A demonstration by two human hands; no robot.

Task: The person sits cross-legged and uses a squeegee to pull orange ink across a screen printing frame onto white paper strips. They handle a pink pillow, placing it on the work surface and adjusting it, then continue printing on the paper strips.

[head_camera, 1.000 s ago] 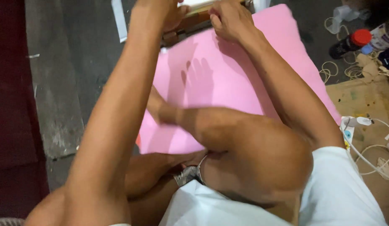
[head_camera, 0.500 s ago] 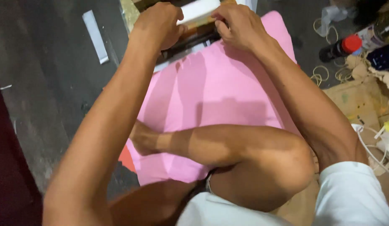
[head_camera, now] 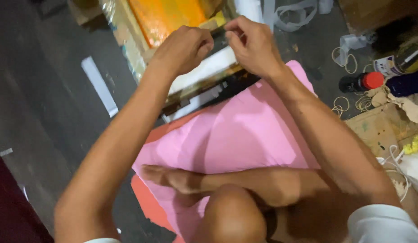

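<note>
Your left hand (head_camera: 184,47) and right hand (head_camera: 251,45) meet at the far side of the scene, fingertips pinched close together over the wooden frame (head_camera: 204,87) with its orange panel (head_camera: 166,18). Nearer you, the pink sheet (head_camera: 245,139) lies on the floor under your folded leg (head_camera: 227,184). Far right stand a red-capped bottle (head_camera: 359,82) and scattered rubber bands (head_camera: 339,107).

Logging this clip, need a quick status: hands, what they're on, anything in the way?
Left hand and right hand both pinched closed over the wooden frame; what they grip is too small to tell. Pink sheet beneath the forearms. Nothing blocking.
</note>
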